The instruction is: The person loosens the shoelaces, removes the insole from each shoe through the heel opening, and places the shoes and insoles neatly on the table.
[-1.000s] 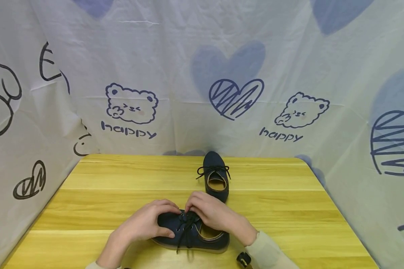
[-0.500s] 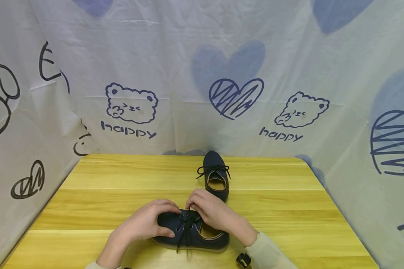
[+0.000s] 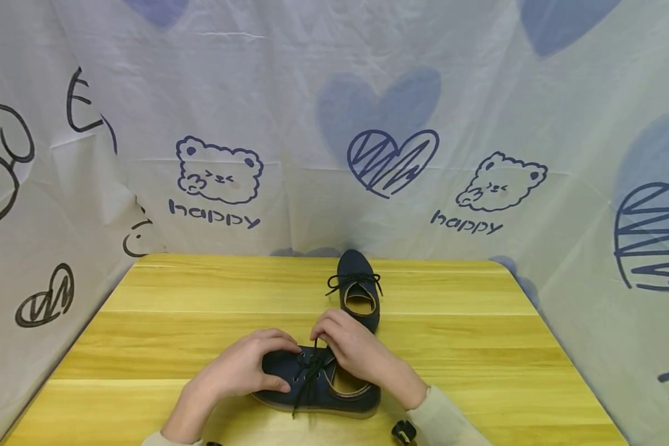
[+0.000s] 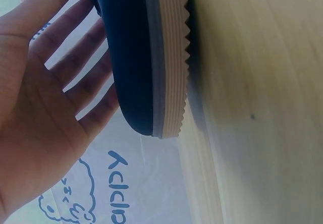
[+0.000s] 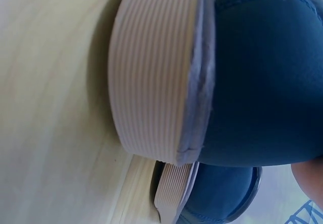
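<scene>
A dark blue shoe (image 3: 345,406) lies with its toe to the left near the table's front edge. Around its toe end the left hand (image 3: 248,368) is curved, thumb on the near side and fingers on the far side; the left wrist view shows this hand (image 4: 48,93) beside the shoe's toe (image 4: 131,67). Over the shoe's laces, the right hand (image 3: 354,347) pinches a black lace (image 3: 315,343) and holds it up. In the right wrist view the shoe's heel (image 5: 257,82) fills much of the frame, with only a bit of the hand at the right edge.
A second dark blue shoe (image 3: 352,265), its lace tied in a bow, stands behind the right hand, toe toward the back. The wooden table (image 3: 201,291) meets a printed white cloth (image 3: 306,217) at the back and sides.
The right hand has risen slightly, drawing the pinched lace up from the shoe so that more of it shows. The left hand and the shoe have hardly moved.
</scene>
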Demonstrator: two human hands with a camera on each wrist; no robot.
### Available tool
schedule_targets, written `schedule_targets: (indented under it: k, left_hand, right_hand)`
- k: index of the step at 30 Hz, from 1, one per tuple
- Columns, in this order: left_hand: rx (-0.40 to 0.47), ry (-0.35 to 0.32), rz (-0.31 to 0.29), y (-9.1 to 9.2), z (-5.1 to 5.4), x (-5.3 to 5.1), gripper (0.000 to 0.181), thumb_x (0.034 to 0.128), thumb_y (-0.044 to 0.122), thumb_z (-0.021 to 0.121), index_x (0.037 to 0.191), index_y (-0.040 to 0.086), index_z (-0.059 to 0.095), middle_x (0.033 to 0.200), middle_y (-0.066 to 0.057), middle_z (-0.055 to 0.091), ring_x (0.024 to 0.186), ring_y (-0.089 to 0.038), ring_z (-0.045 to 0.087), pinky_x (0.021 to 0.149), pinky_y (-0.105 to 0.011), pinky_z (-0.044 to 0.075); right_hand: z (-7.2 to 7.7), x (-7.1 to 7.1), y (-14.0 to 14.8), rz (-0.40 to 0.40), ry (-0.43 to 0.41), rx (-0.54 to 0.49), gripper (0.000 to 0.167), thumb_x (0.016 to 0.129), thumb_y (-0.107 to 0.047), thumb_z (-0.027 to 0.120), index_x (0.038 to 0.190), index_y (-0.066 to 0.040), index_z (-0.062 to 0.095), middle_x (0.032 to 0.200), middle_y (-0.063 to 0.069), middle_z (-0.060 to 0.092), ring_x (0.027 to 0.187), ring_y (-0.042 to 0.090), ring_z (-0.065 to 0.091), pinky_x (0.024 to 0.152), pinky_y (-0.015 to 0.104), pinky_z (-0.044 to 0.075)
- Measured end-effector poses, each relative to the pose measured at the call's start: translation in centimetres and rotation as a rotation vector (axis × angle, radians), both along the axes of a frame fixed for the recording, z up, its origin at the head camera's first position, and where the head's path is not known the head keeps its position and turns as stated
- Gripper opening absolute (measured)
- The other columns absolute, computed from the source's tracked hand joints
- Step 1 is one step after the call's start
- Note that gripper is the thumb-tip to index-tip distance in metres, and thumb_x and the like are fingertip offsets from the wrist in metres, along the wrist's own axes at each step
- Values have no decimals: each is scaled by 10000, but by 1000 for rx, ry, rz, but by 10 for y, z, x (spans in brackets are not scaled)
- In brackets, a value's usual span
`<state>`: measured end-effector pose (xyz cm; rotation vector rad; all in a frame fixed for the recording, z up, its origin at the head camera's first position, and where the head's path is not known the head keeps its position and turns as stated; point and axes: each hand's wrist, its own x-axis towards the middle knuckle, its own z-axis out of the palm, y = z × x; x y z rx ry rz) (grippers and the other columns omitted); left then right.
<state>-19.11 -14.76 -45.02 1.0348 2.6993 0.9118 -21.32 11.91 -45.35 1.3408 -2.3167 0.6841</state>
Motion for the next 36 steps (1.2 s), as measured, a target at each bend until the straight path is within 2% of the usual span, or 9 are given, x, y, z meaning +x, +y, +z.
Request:
schedule_targets:
  k: [4, 16, 36]
  left_hand:
    - [-1, 3, 2, 0, 0, 0, 528, 771, 373, 933, 1248, 256, 739, 1278, 84, 659, 1185, -189, 622, 999, -450, 530]
    - [3, 15, 0, 1, 0, 0, 538, 768, 373, 935, 1254, 255, 735, 1283, 77, 661, 1198, -201, 623, 1015, -465, 523]
    - [6, 29, -1, 1, 1, 1, 538, 762, 359, 939, 1247, 240, 739, 1273, 79, 664, 1189, -192, 625, 1018, -466, 519]
  right_hand:
    - [0, 0, 0, -13, 26, -20, 129, 1024, 2, 612, 1066, -112, 658, 1063, 9, 613, 988, 156, 607, 890, 272, 527]
    - [1, 1, 2, -73, -1, -45, 144, 1024, 16, 604, 1081, -110, 647, 1086, 13, 613, 989, 163, 605, 870, 286, 526]
    - [-1, 2, 2, -133, 13, -90, 143, 1018, 17, 612, 1077, -109, 645, 1093, 16, 620, 997, 166, 600, 864, 300, 522]
